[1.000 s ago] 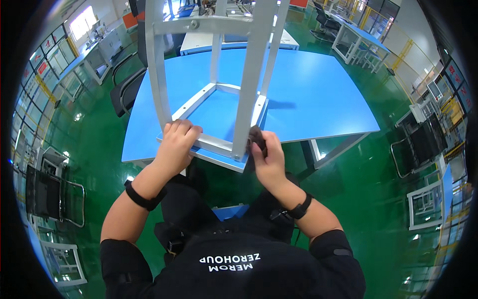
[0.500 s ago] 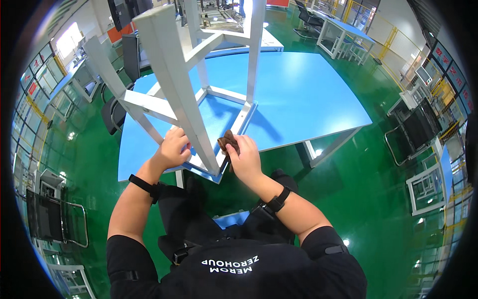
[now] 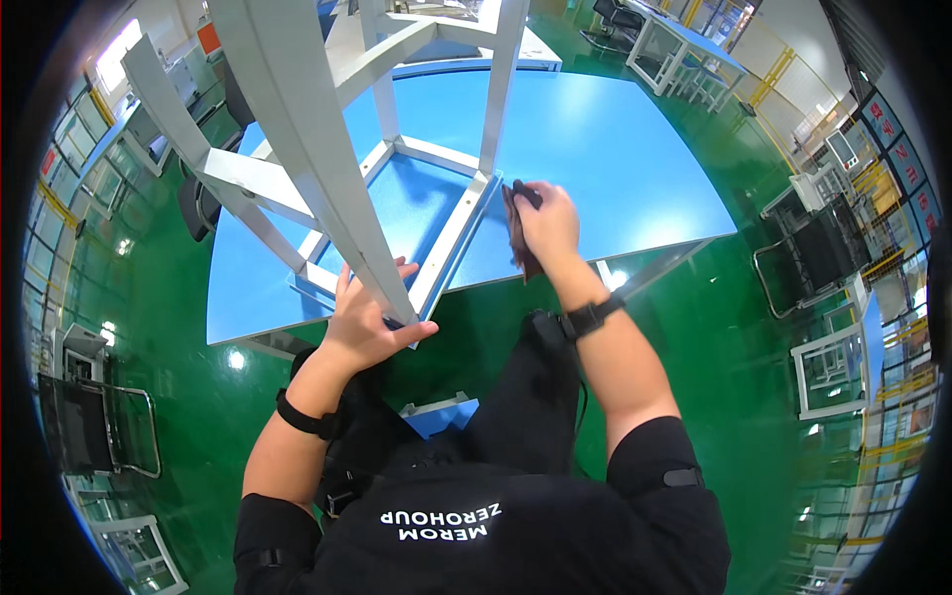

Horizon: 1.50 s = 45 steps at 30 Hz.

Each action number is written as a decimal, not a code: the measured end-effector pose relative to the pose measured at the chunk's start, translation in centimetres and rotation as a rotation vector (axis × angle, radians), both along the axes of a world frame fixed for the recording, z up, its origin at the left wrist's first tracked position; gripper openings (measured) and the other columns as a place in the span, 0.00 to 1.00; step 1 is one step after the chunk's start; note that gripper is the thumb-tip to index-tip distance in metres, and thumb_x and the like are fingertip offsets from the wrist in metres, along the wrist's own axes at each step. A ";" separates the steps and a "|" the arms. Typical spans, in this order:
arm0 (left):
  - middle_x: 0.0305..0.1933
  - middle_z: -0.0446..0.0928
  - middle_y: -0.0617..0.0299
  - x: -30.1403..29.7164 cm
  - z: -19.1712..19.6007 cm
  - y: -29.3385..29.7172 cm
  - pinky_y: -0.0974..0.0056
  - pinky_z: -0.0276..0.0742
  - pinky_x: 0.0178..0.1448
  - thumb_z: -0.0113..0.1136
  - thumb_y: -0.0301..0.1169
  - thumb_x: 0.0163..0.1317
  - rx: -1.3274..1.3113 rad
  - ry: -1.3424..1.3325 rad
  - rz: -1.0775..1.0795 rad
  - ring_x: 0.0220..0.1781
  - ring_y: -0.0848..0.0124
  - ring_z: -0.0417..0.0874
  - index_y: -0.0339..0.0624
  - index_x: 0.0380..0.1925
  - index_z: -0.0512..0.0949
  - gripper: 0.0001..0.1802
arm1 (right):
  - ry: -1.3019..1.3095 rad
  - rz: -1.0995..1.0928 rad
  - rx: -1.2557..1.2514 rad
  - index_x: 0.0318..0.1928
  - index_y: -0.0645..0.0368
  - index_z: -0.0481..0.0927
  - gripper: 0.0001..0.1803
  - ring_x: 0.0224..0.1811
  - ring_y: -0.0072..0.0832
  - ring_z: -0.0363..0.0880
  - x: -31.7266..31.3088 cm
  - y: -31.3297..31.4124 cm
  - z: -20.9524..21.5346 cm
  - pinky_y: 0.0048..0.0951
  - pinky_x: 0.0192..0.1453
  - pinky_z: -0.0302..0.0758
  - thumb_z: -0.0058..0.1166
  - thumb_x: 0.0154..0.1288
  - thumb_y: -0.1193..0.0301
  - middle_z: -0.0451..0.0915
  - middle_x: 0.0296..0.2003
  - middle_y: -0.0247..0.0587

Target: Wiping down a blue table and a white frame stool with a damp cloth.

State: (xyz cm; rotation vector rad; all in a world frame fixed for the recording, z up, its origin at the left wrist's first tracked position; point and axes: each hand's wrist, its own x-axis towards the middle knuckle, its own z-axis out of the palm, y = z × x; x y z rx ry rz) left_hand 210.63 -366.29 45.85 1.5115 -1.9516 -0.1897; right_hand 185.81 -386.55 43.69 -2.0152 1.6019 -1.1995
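Observation:
An upside-down stool (image 3: 456,223) with white legs and rails and a blue seat rests on the blue table (image 3: 615,149), its near corner by the table's front edge. My left hand (image 3: 362,322) is around the foot of the nearest leg, thumb on the near side and fingers partly hidden behind it. To the right of the seat, my right hand (image 3: 550,223) grips a crumpled brown cloth (image 3: 518,233). A dark part of it shows above my fingers, and its lower end hangs past the table's front edge. The cloth is close to the seat's right edge.
The stool's tall legs rise in front of me. A black chair (image 3: 198,203) stands beyond the table's left side, another black chair (image 3: 818,248) far right. Behind the table is a white bench (image 3: 535,55). A small blue-topped stool (image 3: 441,416) is below me.
My left hand has shifted right and down to the near leg, its fingers spreading. My right hand has carried the cloth up and right, away from the near corner. My view has shifted slightly.

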 end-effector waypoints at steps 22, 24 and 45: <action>0.67 0.76 0.52 0.9 -3.1 -1.1 0.41 0.63 0.65 0.71 0.45 0.49 -0.185 -0.224 -0.075 0.64 0.56 0.75 0.38 0.54 0.86 0.33 | 0.287 0.288 -0.195 0.37 0.56 0.86 0.06 0.41 0.45 0.84 3.4 2.0 -1.6 0.45 0.45 0.80 0.57 0.62 0.70 0.82 0.39 0.40; 0.67 0.75 0.51 0.8 -2.9 -1.0 0.40 0.63 0.66 0.73 0.46 0.48 -0.167 -0.229 -0.059 0.65 0.56 0.74 0.38 0.54 0.86 0.34 | 0.271 0.363 -0.246 0.36 0.55 0.85 0.05 0.40 0.46 0.83 3.5 4.0 -1.5 0.46 0.42 0.80 0.59 0.62 0.70 0.81 0.38 0.40; 0.79 0.63 0.48 3.0 0.5 -1.7 0.44 0.55 0.79 0.77 0.38 0.49 0.347 -0.272 -0.224 0.80 0.45 0.62 0.52 0.73 0.70 0.48 | 0.314 0.373 -0.358 0.36 0.55 0.84 0.04 0.36 0.45 0.81 3.8 3.2 -2.3 0.45 0.40 0.77 0.60 0.60 0.72 0.80 0.33 0.42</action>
